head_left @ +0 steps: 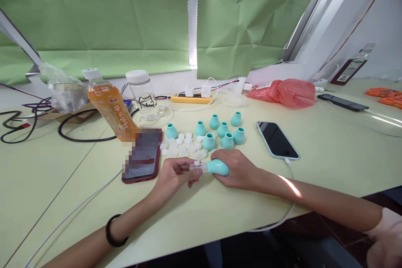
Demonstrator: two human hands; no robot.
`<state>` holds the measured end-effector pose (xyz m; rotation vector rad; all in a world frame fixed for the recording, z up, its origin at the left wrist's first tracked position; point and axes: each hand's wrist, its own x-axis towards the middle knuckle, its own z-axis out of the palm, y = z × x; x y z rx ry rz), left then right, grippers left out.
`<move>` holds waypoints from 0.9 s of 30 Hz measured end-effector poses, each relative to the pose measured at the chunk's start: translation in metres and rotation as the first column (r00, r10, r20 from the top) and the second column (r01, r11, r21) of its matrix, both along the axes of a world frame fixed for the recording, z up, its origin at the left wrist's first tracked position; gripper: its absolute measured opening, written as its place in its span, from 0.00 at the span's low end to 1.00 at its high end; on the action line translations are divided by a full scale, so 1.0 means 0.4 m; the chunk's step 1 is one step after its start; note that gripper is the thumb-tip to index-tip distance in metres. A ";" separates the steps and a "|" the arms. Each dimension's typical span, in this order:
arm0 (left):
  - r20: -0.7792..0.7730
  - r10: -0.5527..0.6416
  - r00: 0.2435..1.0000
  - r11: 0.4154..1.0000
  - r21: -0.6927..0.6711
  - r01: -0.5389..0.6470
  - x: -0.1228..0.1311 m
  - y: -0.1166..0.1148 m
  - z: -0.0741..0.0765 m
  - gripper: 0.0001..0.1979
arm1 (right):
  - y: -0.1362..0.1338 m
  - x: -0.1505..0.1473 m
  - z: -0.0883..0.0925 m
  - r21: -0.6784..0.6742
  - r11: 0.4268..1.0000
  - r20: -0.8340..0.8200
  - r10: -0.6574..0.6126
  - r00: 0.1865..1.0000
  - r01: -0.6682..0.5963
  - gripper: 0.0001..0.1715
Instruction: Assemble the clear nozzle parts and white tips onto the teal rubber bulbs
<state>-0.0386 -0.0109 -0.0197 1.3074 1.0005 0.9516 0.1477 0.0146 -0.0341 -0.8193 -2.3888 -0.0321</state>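
My right hand is wrapped round a teal rubber bulb held on its side. At the bulb's left end sits a clear plastic nozzle, pinched between the fingers of my left hand. Whether the nozzle is fully seated in the bulb's neck I cannot tell. Just beyond my hands, several more teal bulbs stand upright with open necks. A loose pile of translucent white plastic pieces lies on the table left of them, beyond my left hand.
A red-cased phone lies to the left, a pale-cased phone with a cable to the right. Farther back stand an orange drink bottle, a clear bottle, a yellow power strip and a red bubble-wrap bag.
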 end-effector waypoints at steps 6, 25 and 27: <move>-0.101 0.035 0.994 0.970 0.241 -0.010 0.006 -0.021 -0.013 0.09 | -0.012 -0.009 0.013 -0.151 0.988 -0.085 0.015 0.996 -0.028 0.05; -0.379 0.102 0.920 0.453 0.841 0.296 -0.016 -0.012 -0.005 0.18 | -0.027 0.004 0.080 -0.699 0.693 -0.117 0.130 0.985 -0.175 0.10; -0.419 0.091 0.903 0.502 0.803 0.322 -0.028 -0.003 0.020 0.21 | -0.020 0.016 0.097 -0.648 0.741 -0.142 0.111 0.984 -0.177 0.13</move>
